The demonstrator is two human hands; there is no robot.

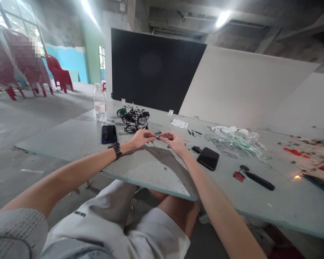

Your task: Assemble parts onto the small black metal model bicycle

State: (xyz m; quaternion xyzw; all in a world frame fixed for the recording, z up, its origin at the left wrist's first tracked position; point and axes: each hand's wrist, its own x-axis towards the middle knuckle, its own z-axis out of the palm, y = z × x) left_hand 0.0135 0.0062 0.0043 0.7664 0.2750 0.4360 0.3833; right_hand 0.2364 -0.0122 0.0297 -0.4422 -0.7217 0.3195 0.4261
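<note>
The left hand (142,138) and right hand (173,141) meet above the table (67,138), their fingertips (152,134) pressed in a pinch on a tiny dark metal part (158,135), though exactly how it sits between them is too small to tell. If the pinch eases or the fingers press unevenly, the part could slip and get lost on the speckled tabletop or roll off the near edge, while a careless sideways move could knock the delicate-looking model bicycles (133,117) just ahead.

A water bottle (100,103) stands beside a smartphone (109,134).
</note>
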